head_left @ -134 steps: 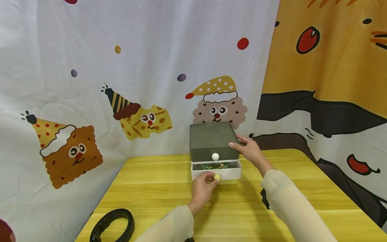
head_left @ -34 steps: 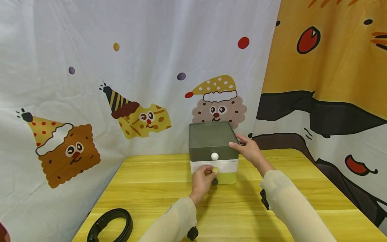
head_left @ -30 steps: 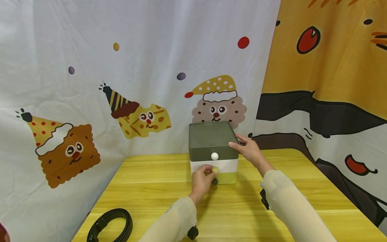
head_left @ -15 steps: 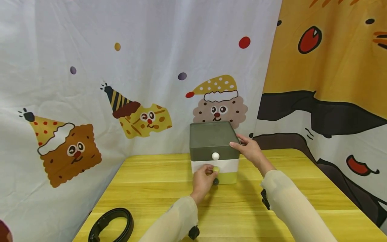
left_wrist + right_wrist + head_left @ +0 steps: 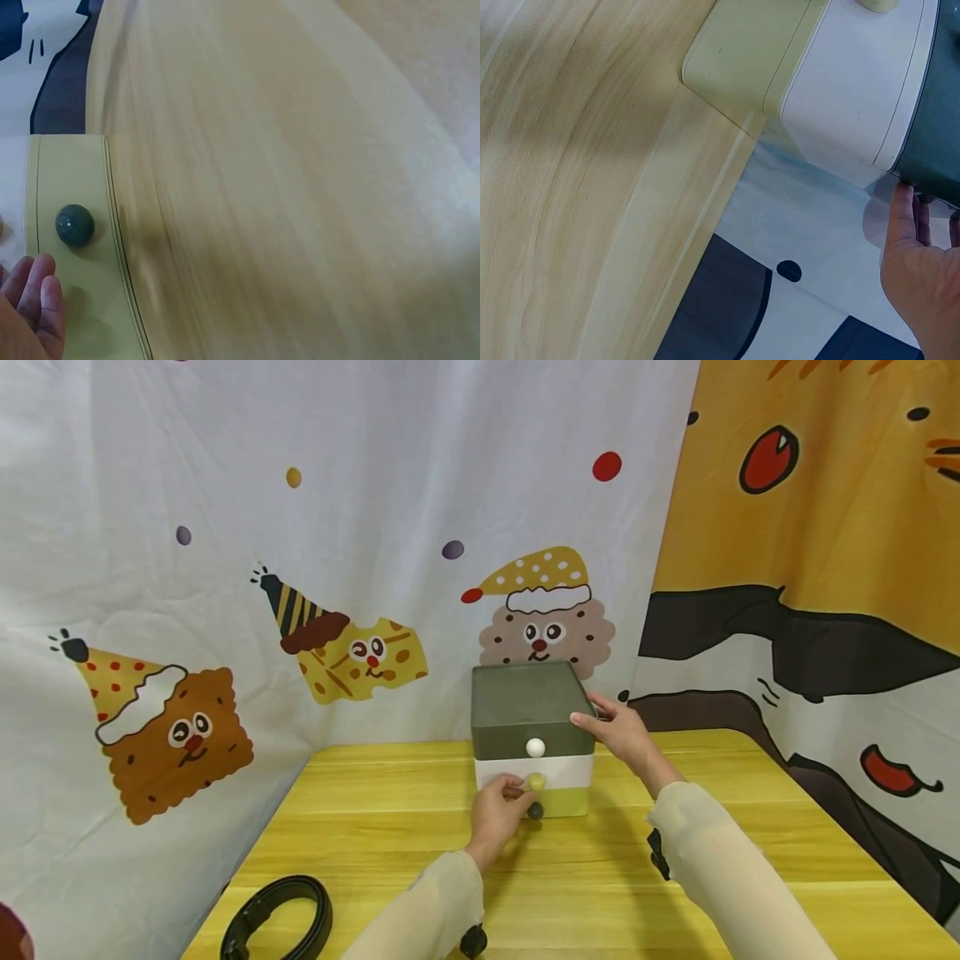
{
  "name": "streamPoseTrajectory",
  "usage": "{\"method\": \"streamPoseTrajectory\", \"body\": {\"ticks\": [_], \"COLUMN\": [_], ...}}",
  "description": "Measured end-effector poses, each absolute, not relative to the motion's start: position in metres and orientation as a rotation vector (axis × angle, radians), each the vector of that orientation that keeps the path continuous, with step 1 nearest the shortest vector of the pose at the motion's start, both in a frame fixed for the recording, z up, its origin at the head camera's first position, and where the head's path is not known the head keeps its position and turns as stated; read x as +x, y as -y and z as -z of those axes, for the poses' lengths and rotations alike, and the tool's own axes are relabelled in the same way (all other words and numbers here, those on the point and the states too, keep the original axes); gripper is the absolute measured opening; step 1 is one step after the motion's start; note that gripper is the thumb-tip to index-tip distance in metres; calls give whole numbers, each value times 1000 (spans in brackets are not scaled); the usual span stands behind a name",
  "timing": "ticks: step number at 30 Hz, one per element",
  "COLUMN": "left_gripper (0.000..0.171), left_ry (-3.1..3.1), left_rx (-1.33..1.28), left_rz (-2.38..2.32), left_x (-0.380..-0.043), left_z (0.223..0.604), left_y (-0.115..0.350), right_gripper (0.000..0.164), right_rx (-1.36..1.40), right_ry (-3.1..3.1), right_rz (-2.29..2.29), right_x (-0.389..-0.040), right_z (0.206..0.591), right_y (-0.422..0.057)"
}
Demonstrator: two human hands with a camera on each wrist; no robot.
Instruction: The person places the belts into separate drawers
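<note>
A small three-tier drawer box (image 5: pixel 529 693) stands on the table, all its drawers closed. Its top tier is dark green with a white knob (image 5: pixel 536 747). The white middle drawer (image 5: pixel 573 770) bears a yellow-green knob (image 5: pixel 536 782), and the yellow-green bottom drawer (image 5: pixel 75 172) has a dark knob (image 5: pixel 75 226). My left hand (image 5: pixel 497 817) hovers just left of the front knobs, fingers loosely bent and holding nothing. At the box's right side my right hand (image 5: pixel 622 737) rests on the green tier, thumb by the front corner; its fingers are partly hidden in the head view.
A coiled black belt (image 5: pixel 318 914) lies at the front left of the wooden table (image 5: pixel 390 827). Behind the box hangs a white curtain (image 5: pixel 375 468) with cartoon prints, and an orange-printed part (image 5: pixel 840 543) covers the right.
The middle drawer, out with a coiled green cord inside in the oldest frame, is now pushed in. My left hand has let go of its knob and moved slightly left. My right hand stays put.
</note>
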State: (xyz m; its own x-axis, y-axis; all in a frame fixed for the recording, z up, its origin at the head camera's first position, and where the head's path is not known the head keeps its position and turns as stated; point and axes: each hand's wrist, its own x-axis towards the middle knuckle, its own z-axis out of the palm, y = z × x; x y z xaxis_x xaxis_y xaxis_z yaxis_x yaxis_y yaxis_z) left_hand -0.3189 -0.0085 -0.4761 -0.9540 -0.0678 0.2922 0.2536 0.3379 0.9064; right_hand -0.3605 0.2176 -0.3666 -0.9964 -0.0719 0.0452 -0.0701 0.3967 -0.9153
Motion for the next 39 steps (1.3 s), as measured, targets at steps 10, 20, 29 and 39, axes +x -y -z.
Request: {"method": "streamPoseTrajectory", "body": {"ticks": [10, 20, 29, 39], "left_gripper": [17, 17, 18, 20], "left_ry": [2359, 2366, 2404, 2394], "left_rx": [-158, -155, -136, -132], "left_rz": [1611, 1614, 1619, 1620], "left_x": [-318, -317, -316, -315], "left_z": [483, 485, 491, 499], "left_y": [13, 14, 13, 9], "right_gripper": [88, 89, 89, 87], "right_rx": [-137, -136, -160, -154], "right_ry": [-2651, -2658, -2657, -2667], "right_rz": [1694, 1682, 1690, 1676], "right_x": [-361, -361, -362, -361], "right_z": [366, 366, 368, 367], "right_y": [-217, -218, -219, -218]}}
